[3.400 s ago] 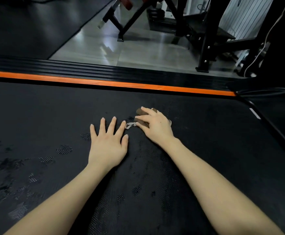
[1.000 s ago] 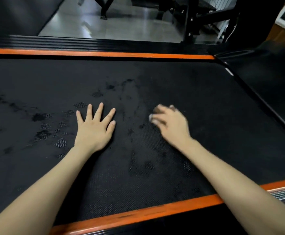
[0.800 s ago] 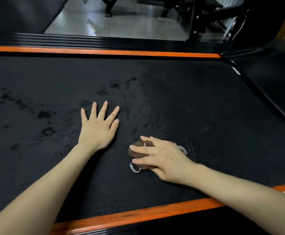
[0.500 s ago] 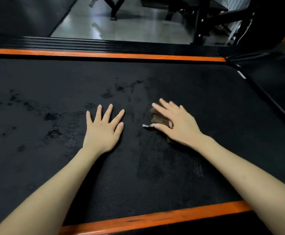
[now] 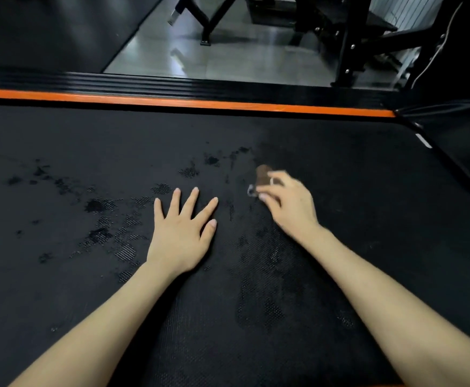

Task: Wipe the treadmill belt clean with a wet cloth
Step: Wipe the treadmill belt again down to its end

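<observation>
Cloth (image 5: 262, 175) slid farther up belt (image 5: 340, 191), right hand (image 5: 289, 208) gripping it; left hand (image 5: 180, 238) flat, open

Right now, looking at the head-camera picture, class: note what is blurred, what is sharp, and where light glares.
Head view: the right hand and the brown cloth at its fingers are smeared by motion blur. Head view: the left hand, flat on the treadmill belt, is sharp. Head view: the grey floor beyond the orange strip shows pale glare, while the belt is dim.
</observation>
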